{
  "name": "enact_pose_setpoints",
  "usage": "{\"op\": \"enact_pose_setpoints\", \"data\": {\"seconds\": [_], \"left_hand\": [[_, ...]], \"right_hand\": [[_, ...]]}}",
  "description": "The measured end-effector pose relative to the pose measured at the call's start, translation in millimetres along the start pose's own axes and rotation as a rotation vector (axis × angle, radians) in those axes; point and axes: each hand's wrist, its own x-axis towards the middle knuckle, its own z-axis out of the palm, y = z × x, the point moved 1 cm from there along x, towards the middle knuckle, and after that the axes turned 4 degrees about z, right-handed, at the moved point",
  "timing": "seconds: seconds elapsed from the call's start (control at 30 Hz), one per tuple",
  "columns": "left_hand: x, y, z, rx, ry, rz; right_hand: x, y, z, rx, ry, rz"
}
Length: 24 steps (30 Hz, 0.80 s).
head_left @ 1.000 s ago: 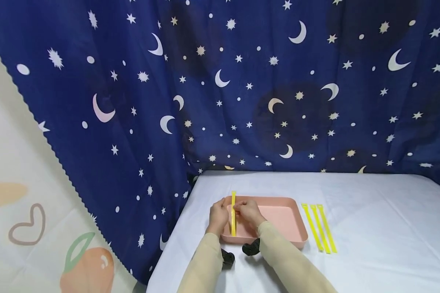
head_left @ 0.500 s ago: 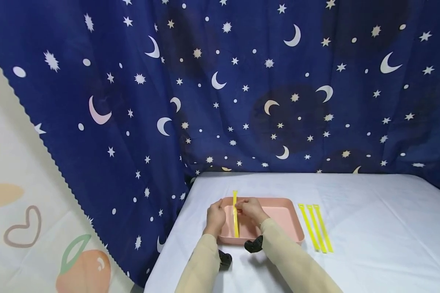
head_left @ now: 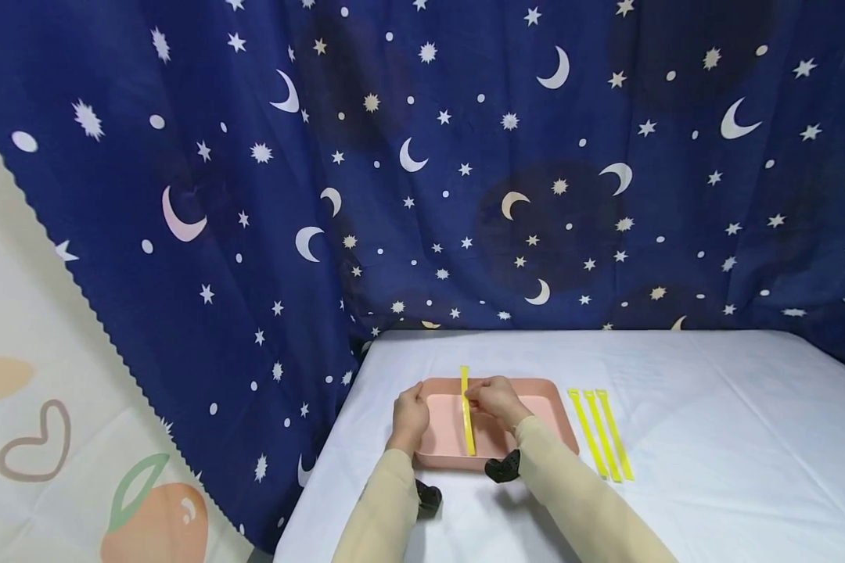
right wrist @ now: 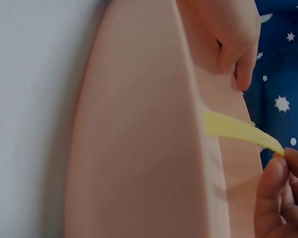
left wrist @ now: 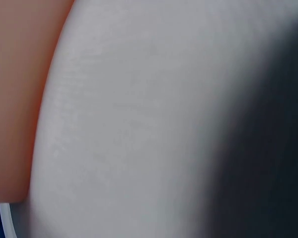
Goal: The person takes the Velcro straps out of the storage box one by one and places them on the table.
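In the head view a shallow pink tray (head_left: 528,422) lies on the white table. My left hand (head_left: 410,416) grips its left side, and in the right wrist view the left fingers (right wrist: 244,69) bend over the rim. Between thumb and fingertips my right hand (head_left: 498,400) pinches a yellow strap (head_left: 468,426) by its middle, above the tray. The strap runs front to back, its far end rising past the back rim. The right wrist view shows the strap (right wrist: 228,126) bending toward the pinching fingertips (right wrist: 275,171).
To the right of the tray, three more yellow straps (head_left: 602,434) lie side by side on the white tablecloth (head_left: 718,438), each with a slotted end at the back. A dark blue curtain (head_left: 465,195) with moons and stars hangs behind the table.
My right hand has carried the yellow strap rightward over the tray, from near its left side toward the middle. The left hand keeps its hold on the tray; the head view has shifted slightly.
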Motion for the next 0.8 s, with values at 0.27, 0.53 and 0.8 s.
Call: {"op": "enact_pose_setpoints", "data": {"seconds": [0.27,0.53,0.8], "left_hand": [[0.3,-1.4,0.8,-0.011,-0.008,-0.015],[0.0,-2.8,2.1,-0.017,-0.001,-0.021],[-1.5,-1.2,0.4,0.000,-0.006,-0.016]], "right_hand": [[-2.6,2.1,-18.2,-0.025,0.017,0.018],[-6.2,2.1,-34.6,-0.003,0.005,0.039],[-9.4,5.0,-56.6,-0.050,0.072,0.047]]}}
